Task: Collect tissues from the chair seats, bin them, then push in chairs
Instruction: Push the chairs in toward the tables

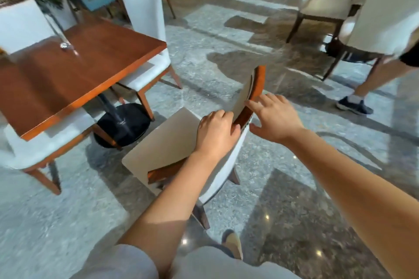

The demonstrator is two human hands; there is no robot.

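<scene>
The chair (181, 142) back is clasped by the left hand (215, 131), the right hand (275, 118) spread loose beside it, ready to be pushed toward the surface (74, 70).

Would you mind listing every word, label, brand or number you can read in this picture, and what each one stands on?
None: no legible text appears anywhere in the view.
The chair gripped by the left hand bears no label.
The wooden table and the small glass object on it show no writing.
The other person's shoe is too blurred to show a brand.
</scene>
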